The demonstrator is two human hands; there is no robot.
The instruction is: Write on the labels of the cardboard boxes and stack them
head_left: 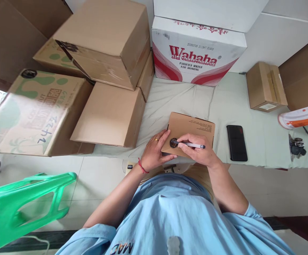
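A small brown cardboard box point(196, 122) with fine print near its upper right lies at the table's front edge. At its left side, my left hand point(154, 150) grips it, thumb along the near edge and fingers by the left edge. A pen point(195, 145) with a pale barrel and dark end is pinched in my right hand point(198, 147), over the box. Its tip is at a dark round mark point(173, 142) on the cardboard; whether that is ink or a hole I cannot tell.
Stacked cartons point(108, 113) stand left, a Wahaha water carton point(196, 53) behind. Rightward are a black phone point(237, 142), keys point(297, 147), a small taped box point(266, 86) and an orange-white cylinder point(302, 116). A green stool point(37, 202) stands on the floor at left.
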